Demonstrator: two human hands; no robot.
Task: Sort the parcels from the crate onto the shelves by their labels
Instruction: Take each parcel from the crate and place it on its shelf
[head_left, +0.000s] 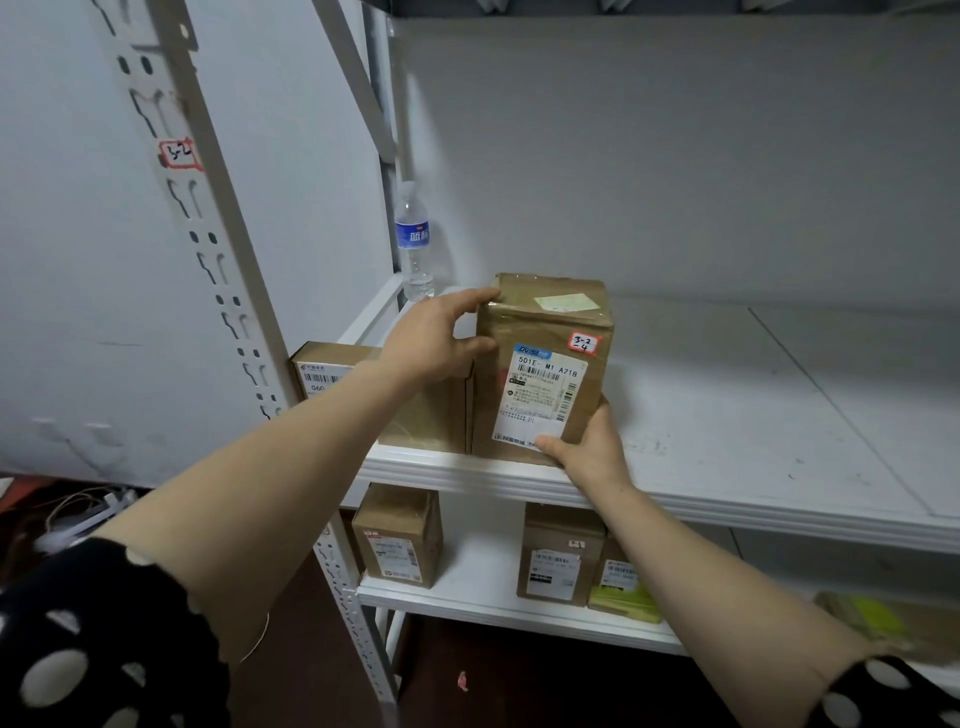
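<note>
A brown cardboard parcel (545, 338) stands upright at the front of the white shelf (727, 415). It carries a white shipping label and a red-edged tag reading 3-2-4. My left hand (436, 338) grips its upper left corner, fingers over the top and thumb on the front. My right hand (589, 449) holds its lower right corner, thumb on the label's bottom edge. Another brown parcel (343, 374) stands just left of it, partly hidden by my left forearm. A red-edged tag reading 3-2 (179, 154) is stuck on the left upright.
A water bottle (414, 241) stands at the shelf's back left corner. On the lower shelf (467, 597) stand several brown parcels (397, 535) and a green-yellow packet (621, 597). The perforated upright (228, 291) rises at left.
</note>
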